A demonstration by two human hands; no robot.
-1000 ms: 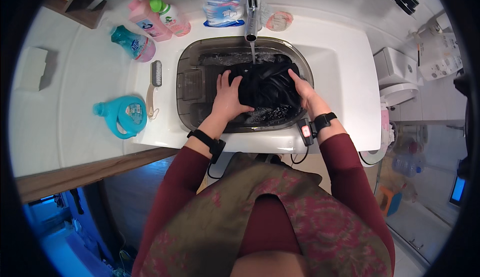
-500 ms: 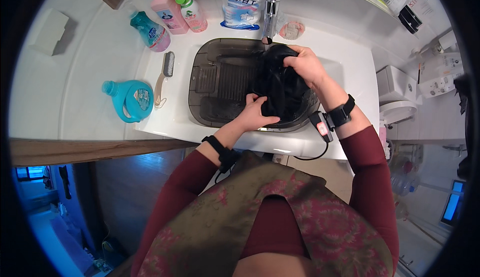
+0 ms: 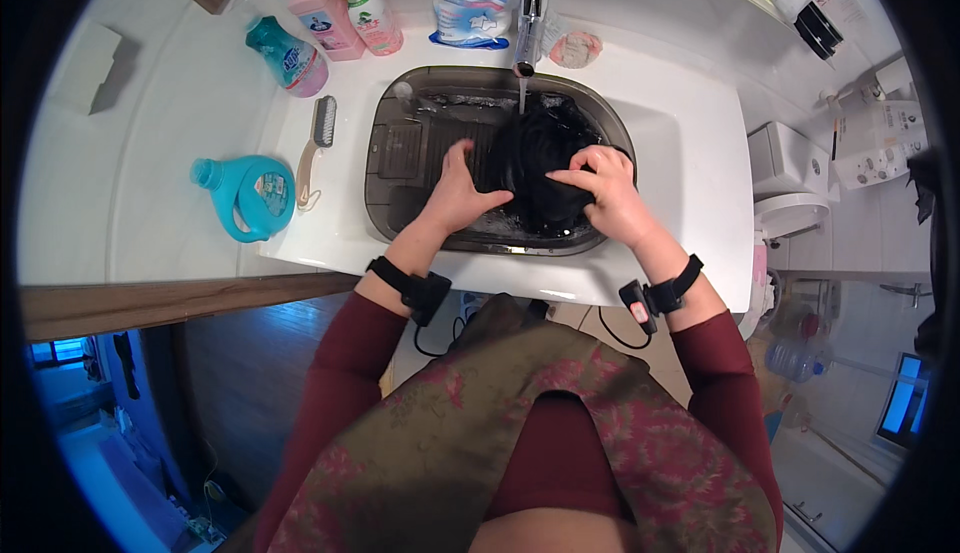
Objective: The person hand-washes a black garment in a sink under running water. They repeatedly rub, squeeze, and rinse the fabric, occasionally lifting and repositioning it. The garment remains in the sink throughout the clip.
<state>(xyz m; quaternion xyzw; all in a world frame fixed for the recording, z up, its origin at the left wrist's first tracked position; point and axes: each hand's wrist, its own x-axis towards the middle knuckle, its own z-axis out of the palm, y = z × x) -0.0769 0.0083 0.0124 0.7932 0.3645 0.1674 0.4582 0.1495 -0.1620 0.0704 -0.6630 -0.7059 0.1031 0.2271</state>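
A wet black garment (image 3: 545,163) lies bunched in the right half of a dark see-through wash basin (image 3: 385,193) with a ribbed washboard floor. From the chrome faucet (image 3: 530,18), a thin stream of water falls onto the garment's far left edge. My right hand (image 3: 612,191) pinches a fold of the black cloth at its right side. Over the ribbed part, my left hand (image 3: 462,193) is open, thumb and fingers spread, its thumb tip close to the garment's left edge. Whether that thumb touches the cloth I cannot tell.
The basin sits in a white sink counter (image 3: 690,183). Left of it are a scrub brush (image 3: 318,138) and a blue detergent jug (image 3: 250,198). Behind stand a teal bottle (image 3: 287,58), pink bottle (image 3: 328,18), green-capped bottle (image 3: 373,13), blue-white bag (image 3: 472,13) and soap dish (image 3: 577,50).
The garment has been lowered into the basin. My left hand has let go and moved left, while my right hand has come down nearer. Running water now shows below the faucet.
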